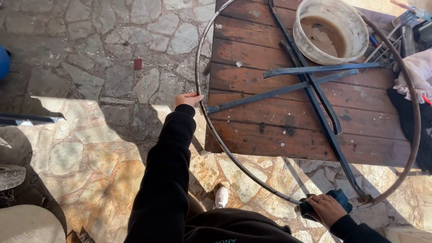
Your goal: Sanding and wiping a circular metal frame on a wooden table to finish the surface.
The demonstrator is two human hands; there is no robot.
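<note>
On the wooden table (270, 130) lies a large round metal frame (315, 76), a thin hoop with flat crossbars meeting near its middle, its near arc hanging out past the table's front edge over the stone paving (103, 54). At the table's left front corner the left hand (188, 99) curls its fingers over the hoop's left side, closed on the rim. Below the table's front edge, the right hand (325, 209) presses a dark blue cloth (335, 198) flat against the lowest part of the hoop, fingers bent over the cloth. A white bucket (360, 31) holding muddy water stands at the table's far side, inside the hoop. A pale rag (418, 67) and dark fabric (407, 117) lie along the table's right edge.
</note>
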